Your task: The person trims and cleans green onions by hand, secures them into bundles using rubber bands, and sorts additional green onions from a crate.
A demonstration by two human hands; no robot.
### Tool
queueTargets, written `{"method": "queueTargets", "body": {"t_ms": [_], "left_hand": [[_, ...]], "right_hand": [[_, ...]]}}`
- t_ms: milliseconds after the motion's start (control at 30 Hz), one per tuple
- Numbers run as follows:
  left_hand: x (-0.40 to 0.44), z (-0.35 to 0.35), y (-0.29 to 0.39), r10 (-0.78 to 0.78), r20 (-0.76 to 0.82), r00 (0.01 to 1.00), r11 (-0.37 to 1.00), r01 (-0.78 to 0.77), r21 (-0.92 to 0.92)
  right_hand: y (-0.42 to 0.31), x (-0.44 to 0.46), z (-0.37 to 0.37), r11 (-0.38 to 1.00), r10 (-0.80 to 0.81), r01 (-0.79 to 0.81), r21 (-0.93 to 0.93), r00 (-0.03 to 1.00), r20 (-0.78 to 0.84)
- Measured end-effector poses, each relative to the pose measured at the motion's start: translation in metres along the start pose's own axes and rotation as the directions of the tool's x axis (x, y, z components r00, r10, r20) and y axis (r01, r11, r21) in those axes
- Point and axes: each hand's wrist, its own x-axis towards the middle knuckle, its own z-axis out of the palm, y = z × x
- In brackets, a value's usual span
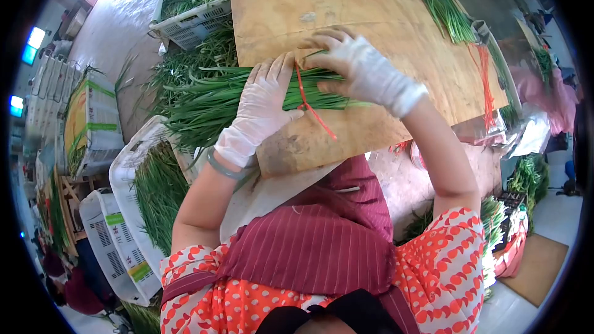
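Observation:
A bundle of long green garlic chives (204,102) lies across a wooden board, its leafy tips to the left. My left hand (263,102), in a white glove, rests flat on the bundle with fingers stretched out and the thumb apart. A red tie (302,91) crosses the bundle just right of those fingers, with one loose end on the board. Over the stalk end, my right hand (359,68), also gloved, has its fingers spread and bent. Its palm side and part of the stalks are hidden beneath it.
The wooden board (284,9) carries more chives (442,6) at its far right. Several red ties (484,80) hang over its right edge. A white crate (192,18) of greens stands behind left; another crate (133,148) with chives is at near left.

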Motion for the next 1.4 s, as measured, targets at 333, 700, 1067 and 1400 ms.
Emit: {"method": "queueTargets", "body": {"t_ms": [333, 700, 1067, 1400], "left_hand": [[0.011, -0.03, -0.012, 0.067, 0.17, 0.983, 0.996, -0.057, -0.061], [0.011, -0.006, 0.006, -0.023, 0.055, 0.998, 0.994, 0.017, 0.11], [0.006, 0.002, -0.002, 0.049, -0.04, 0.998, 0.994, -0.045, 0.103], [-0.002, -0.002, 0.001, 0.018, -0.024, 1.0, 0.99, -0.015, 0.141]], "right_hand": [[0.006, -0.031, 0.018, 0.967, 0.213, -0.195, -0.162, 0.972, 0.101], [-0.003, -0.044, 0.052, 0.915, 0.27, -0.307, -0.263, 0.948, -0.166], [-0.033, -0.041, 0.053, 0.887, -0.12, 0.135, -0.442, 0.991, 0.062], [-0.053, -0.043, 0.067, 0.452, 0.625, -0.204, 0.868, 0.767, -0.145]]}}
